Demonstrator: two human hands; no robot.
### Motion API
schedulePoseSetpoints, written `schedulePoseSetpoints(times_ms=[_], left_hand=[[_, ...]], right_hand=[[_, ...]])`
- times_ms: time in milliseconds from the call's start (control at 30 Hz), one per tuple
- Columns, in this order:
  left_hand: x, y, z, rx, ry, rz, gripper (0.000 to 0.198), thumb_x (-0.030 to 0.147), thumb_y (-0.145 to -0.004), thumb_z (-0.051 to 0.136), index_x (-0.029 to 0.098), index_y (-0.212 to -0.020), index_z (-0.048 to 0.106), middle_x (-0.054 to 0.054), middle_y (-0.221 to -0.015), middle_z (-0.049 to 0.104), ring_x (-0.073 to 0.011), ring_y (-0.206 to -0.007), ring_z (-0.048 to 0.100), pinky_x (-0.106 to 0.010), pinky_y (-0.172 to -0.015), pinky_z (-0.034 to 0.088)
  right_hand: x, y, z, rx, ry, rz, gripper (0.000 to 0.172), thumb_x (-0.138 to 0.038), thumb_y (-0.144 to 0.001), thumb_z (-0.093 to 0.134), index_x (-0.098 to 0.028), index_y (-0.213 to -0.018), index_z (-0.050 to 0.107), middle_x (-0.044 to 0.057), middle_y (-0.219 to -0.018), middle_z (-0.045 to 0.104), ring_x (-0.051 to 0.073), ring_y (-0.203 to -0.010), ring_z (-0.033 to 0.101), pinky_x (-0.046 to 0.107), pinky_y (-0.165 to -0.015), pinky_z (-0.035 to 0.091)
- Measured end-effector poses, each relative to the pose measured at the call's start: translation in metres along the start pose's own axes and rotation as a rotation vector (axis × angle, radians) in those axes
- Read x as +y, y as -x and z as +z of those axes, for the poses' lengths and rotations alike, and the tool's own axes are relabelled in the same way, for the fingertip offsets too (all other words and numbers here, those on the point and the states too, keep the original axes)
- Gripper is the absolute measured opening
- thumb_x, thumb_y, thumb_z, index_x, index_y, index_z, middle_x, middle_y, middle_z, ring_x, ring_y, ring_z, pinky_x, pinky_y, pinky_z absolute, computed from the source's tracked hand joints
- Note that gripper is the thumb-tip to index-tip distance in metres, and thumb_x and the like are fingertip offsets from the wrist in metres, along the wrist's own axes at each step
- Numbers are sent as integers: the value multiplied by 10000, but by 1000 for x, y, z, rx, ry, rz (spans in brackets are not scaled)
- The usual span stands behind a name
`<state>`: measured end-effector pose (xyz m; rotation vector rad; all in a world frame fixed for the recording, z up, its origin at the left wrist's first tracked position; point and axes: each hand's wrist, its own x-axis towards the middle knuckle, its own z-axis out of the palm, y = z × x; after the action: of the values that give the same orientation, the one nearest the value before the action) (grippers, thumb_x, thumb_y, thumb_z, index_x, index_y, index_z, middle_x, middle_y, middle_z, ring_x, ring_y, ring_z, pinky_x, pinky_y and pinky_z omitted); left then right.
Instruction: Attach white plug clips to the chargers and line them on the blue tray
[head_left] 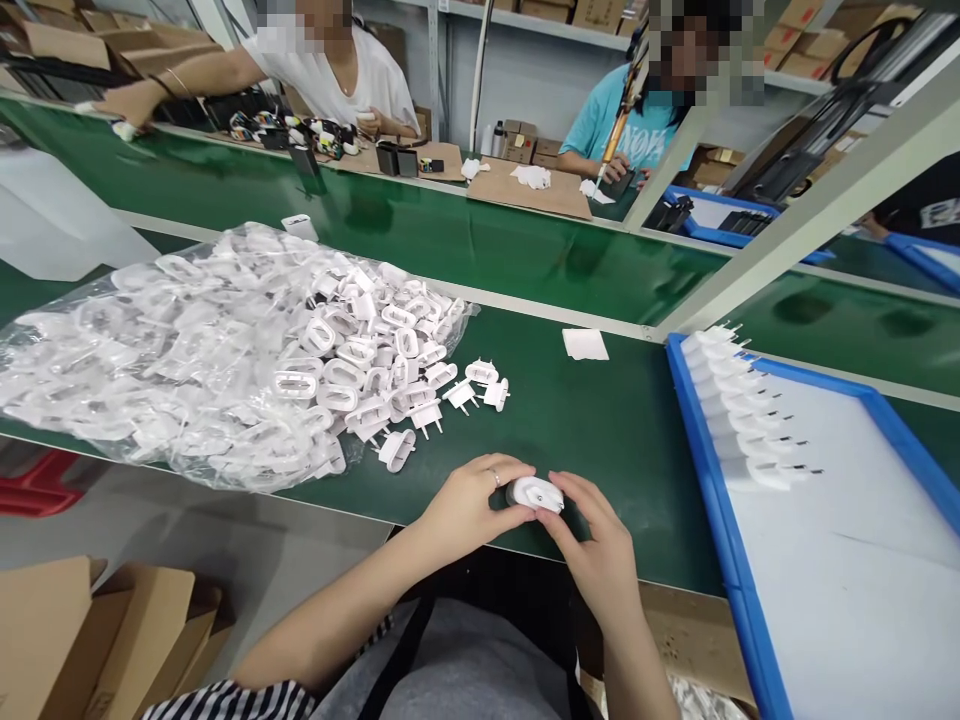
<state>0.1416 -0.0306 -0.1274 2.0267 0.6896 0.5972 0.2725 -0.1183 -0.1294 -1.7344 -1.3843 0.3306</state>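
Both my hands hold one small white plug part (535,494) over the near edge of the green table (600,430). My left hand (469,505), with a ring on one finger, grips its left end. My right hand (600,550) pinches its right end. A big heap of the same white plug parts (352,370) spills from a clear plastic bag (150,370) to the left. A row of finished white plugs (739,410) lies along the left side of a blue-rimmed tray (705,470) on my right.
A small white paper slip (585,344) lies on the table. Beyond a green conveyor (450,240), two other people work at a bench with brown cardboard pads and small parts. Cardboard boxes (97,630) stand at lower left. A slanted metal post (787,230) rises at right.
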Motion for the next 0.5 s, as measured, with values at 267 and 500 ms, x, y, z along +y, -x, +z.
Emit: schedulePoseSetpoints(times_ms=[267, 500], left_hand=[[33, -20, -17, -283, -446, -174, 202, 204, -663, 572, 177, -862, 594, -31, -873, 571, -171, -738, 551, -244, -624, 427], [70, -55, -19, -655, -755, -266, 76, 73, -590, 584, 121, -647, 601, -66, -622, 571, -212, -658, 561, -262, -560, 420]], right_hand=[[-15, -17, -15, -245, 388, -16, 185, -228, -663, 561, -224, -844, 597, 14, -877, 612, 199, -731, 575, 264, -563, 443], [-44, -36, -20, -499, 696, 127, 89, -176, -665, 561, -230, -723, 602, -11, -731, 631, 198, -622, 573, 235, -438, 302]])
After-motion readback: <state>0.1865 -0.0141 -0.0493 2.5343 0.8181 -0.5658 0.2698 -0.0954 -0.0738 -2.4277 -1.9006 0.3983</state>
